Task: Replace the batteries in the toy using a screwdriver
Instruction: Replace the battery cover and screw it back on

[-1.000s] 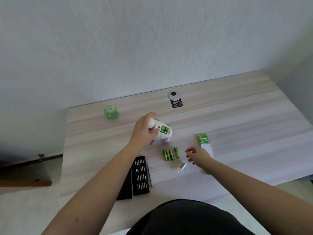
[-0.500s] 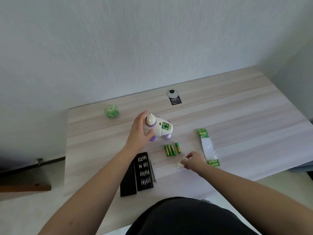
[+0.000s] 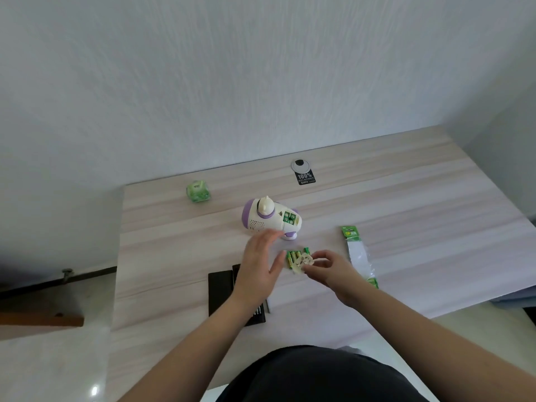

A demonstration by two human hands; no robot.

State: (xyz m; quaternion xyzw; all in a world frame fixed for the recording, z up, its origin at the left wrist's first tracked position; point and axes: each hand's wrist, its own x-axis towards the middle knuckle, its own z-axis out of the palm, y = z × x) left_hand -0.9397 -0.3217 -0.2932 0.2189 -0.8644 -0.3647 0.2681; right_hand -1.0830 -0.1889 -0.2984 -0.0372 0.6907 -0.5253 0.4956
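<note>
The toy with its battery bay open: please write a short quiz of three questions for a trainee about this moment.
1. True or false: the battery bay of the toy already holds green batteries.
2. What is the right hand holding? A) the screwdriver B) the cream battery cover C) the empty battery pack
3. Fill in: the left hand is ____, fingers spread, just in front of the toy and touching nothing clearly.

Key:
1. True; green cells show in the uncovered bay.
2. B; it is pinched in the fingertips above the loose batteries on the table.
3. open
</note>
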